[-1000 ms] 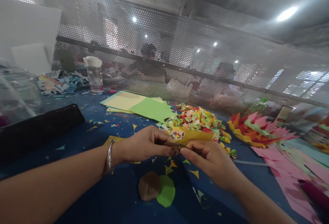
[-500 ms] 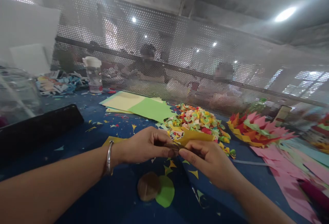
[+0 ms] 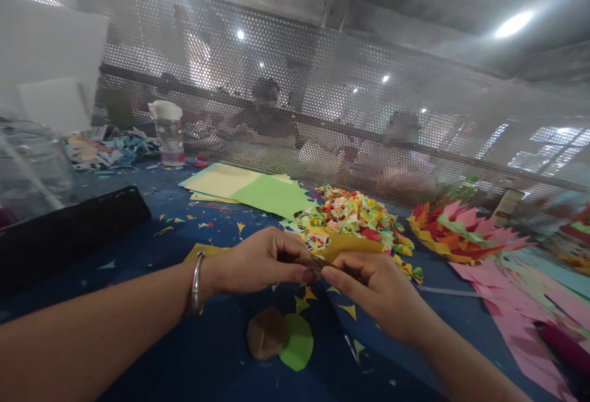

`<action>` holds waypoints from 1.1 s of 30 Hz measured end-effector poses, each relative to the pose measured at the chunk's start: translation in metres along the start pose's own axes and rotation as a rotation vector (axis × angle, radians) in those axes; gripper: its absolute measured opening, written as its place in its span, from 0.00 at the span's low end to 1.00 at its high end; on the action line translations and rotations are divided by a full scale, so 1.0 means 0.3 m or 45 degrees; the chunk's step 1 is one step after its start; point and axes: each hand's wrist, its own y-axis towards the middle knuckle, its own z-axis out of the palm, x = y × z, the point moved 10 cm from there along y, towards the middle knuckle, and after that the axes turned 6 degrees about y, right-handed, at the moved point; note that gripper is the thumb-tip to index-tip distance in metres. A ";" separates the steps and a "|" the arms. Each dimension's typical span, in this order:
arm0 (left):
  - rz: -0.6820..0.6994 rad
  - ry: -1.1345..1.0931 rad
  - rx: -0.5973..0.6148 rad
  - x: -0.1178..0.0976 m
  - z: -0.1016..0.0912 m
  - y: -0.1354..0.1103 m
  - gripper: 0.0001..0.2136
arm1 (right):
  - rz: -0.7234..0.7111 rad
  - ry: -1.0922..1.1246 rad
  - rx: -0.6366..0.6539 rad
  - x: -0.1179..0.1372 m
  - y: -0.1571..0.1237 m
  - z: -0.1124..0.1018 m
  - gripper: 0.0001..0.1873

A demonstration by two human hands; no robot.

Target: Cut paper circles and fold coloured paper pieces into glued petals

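1. You held a yellow paper piece (image 3: 350, 245) between both hands, just above the blue table (image 3: 138, 353) and in front of the scrap pile (image 3: 354, 211). It looked flat and creased, with a pointed upper edge; its near end, at the pinch, was darker and brownish, and blur hid what that part was.
2. The scrap pile was a loose heap of small cut bits in green, yellow, red and pink. Stray triangular snippets lay scattered over the table's cloth-like surface.
3. Smooth flat sheets lay beyond the hands: a green sheet (image 3: 271, 196) overlapping a pale yellow sheet (image 3: 225, 181). To the right lay zigzag-cut paper strips (image 3: 461, 227) in red, pink and orange, and plain pink sheets (image 3: 507, 303).
4. Below the hands, a brown disc (image 3: 266, 333) touched and partly covered a green disc (image 3: 297, 343), both round and flat.
5. Your left hand (image 3: 258, 264), with a metal bangle (image 3: 197, 282) at the wrist, was curled closed, thumb and fingertips pinched on the near end of the yellow paper piece.
6. Your right hand (image 3: 378, 294) met it fingertip to fingertip, forefinger stretched along the paper's lower edge and the other fingers folded in, gripping the same piece.
7. A perforated metal screen (image 3: 322, 82) closed off the far side of the table; a lidded cup (image 3: 168, 134) stood near it at the left.
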 end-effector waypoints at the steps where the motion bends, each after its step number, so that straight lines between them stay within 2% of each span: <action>1: 0.004 0.005 0.005 -0.002 0.001 0.000 0.05 | -0.002 -0.007 0.000 0.002 -0.001 -0.001 0.24; 9: -0.061 0.010 0.009 0.013 0.002 -0.001 0.08 | -0.012 -0.032 -0.030 0.002 0.001 -0.007 0.25; 15: -0.306 -0.171 0.092 0.066 0.024 -0.016 0.10 | -0.028 -0.062 -0.139 0.013 0.002 -0.042 0.24; 17: -0.398 -0.031 0.148 0.084 0.022 -0.030 0.09 | -0.019 -0.037 -0.139 0.007 0.005 -0.044 0.24; 19: -0.453 0.289 0.172 0.099 -0.005 -0.042 0.10 | -0.007 -0.011 -0.135 0.000 0.007 -0.042 0.24; 22: -0.447 0.783 -0.027 0.095 -0.106 -0.041 0.15 | 0.003 0.005 -0.124 -0.006 0.006 -0.036 0.24; 24: -0.417 0.873 -0.171 0.086 -0.154 -0.037 0.16 | 0.009 0.002 -0.121 -0.008 0.003 -0.033 0.23; 25: -0.400 0.835 -0.192 0.088 -0.159 -0.034 0.19 | 0.007 -0.005 -0.126 -0.009 0.002 -0.033 0.23; 28: -0.339 0.647 -0.119 0.101 -0.120 -0.018 0.29 | -0.012 -0.030 -0.150 -0.008 0.000 -0.037 0.23; 33: -0.223 0.417 -0.030 0.094 -0.012 0.002 0.28 | -0.027 -0.074 -0.167 -0.005 0.002 -0.041 0.23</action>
